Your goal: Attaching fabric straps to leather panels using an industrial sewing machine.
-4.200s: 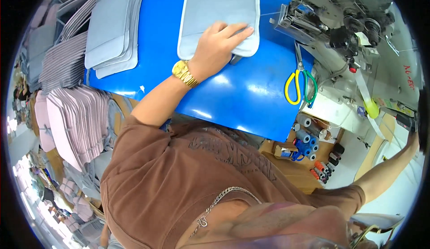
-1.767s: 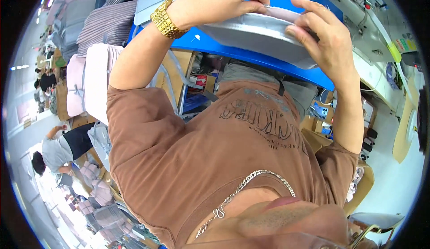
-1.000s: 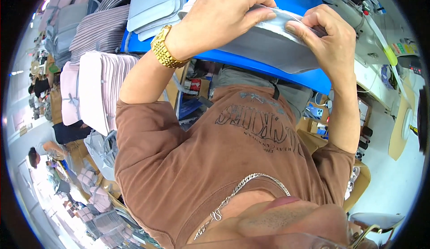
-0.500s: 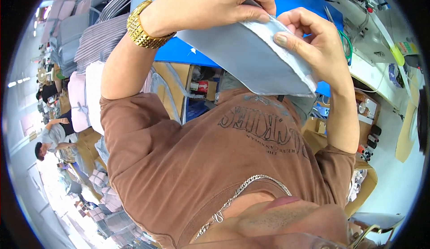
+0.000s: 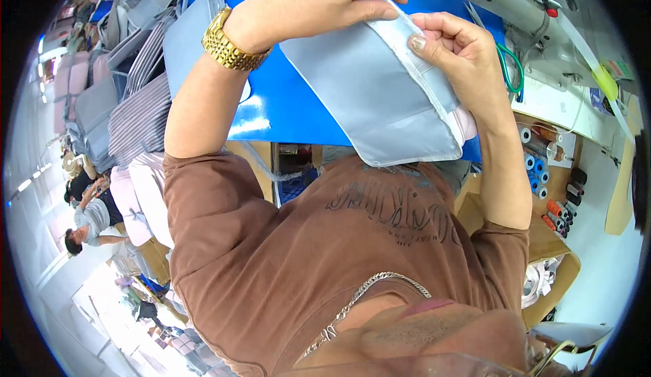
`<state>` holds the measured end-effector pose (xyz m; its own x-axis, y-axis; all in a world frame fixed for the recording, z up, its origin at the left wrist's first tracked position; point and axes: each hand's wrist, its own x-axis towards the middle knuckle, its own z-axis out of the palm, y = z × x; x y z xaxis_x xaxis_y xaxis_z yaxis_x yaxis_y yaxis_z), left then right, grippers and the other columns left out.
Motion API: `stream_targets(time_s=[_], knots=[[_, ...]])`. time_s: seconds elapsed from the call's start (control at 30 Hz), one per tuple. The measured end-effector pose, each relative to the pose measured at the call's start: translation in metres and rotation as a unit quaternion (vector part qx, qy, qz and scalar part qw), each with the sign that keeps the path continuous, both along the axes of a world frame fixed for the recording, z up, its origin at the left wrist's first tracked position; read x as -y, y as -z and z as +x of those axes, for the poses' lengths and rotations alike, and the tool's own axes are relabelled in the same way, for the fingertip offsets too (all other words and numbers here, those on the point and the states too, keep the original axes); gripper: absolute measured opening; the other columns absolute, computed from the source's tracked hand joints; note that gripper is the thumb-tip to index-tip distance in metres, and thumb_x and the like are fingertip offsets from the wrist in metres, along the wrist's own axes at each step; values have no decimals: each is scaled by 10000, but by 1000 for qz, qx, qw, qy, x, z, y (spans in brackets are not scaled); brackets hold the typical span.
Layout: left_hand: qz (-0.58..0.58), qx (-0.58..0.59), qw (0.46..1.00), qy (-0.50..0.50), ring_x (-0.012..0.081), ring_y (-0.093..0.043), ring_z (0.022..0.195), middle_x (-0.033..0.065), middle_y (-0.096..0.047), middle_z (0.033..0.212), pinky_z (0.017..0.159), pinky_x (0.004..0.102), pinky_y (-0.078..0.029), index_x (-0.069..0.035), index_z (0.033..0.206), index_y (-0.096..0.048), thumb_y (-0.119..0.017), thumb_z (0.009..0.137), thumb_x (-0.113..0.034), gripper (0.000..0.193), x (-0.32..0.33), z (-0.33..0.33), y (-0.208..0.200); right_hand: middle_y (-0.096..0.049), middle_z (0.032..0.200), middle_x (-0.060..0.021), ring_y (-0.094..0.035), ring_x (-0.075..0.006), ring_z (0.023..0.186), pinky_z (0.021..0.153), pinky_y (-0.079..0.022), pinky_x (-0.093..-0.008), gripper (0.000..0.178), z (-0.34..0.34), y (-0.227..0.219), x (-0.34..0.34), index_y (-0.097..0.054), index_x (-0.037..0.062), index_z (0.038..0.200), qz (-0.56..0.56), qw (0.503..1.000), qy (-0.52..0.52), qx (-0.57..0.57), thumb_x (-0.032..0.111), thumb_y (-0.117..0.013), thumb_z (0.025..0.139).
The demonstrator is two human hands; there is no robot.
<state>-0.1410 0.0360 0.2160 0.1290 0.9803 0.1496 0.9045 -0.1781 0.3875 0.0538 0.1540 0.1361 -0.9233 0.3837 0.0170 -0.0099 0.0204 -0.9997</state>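
Head view: A person in a brown T-shirt (image 5: 319, 241) grips a gray fabric panel (image 5: 366, 99) at its pale-edged seam, both hands working close together above a blue tabletop (image 5: 291, 119). The left hand (image 5: 325, 4), a gold watch (image 5: 230, 46) at its wrist, pinches the panel's upper end between thumb and fingers. The right hand (image 5: 461, 55), just beside it, pinches the seam edge lower down, thumb on top and fingers curled. The panel hangs tilted, below the left hand and mostly to the left of the right one, its lower corner reaching past the table's near edge toward the shirt. Green-handled scissors (image 5: 508, 72) lie beyond the right hand.
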Motion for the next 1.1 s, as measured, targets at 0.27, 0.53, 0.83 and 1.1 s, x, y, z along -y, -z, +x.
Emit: stream_targets(time_s=[0.27,0.53,0.83,1.1], knots=[[63,9,998,5,356,-618,747,174,-642,802,662,409,-478,-18,896,-681,-696,833,-227,218,-41,-32,13,-704,927,-39,-645,-59,822,736,-511,-189,282,-17,7,-31,-679,-17,1130,-73,997,35,-7,115,-713,883],[-44,223,970,-81,152,-573,753,97,-644,825,686,310,-472,33,1006,-633,-663,833,-131,241,-60,-41,24,-718,949,-63,-654,-71,834,759,-513,-200,290,-17,7,-44,-676,-25,1138,-87,994,64,29,105,-710,881],[-19,334,940,-71,120,-549,882,44,-648,980,775,295,-487,30,1131,-615,-634,851,-36,288,-92,-58,45,-718,941,-70,-651,-72,822,749,-506,-197,274,-25,1,-38,-683,-36,1115,-174,973,150,13,107,-707,882],[99,155,981,54,261,-585,1120,166,-645,1224,985,368,-453,10,1213,-623,-611,873,-6,340,-103,-71,50,-710,939,-40,-634,-63,816,750,-494,-197,301,-31,11,-30,-691,4,1143,-129,974,187,10,170,-720,893]])
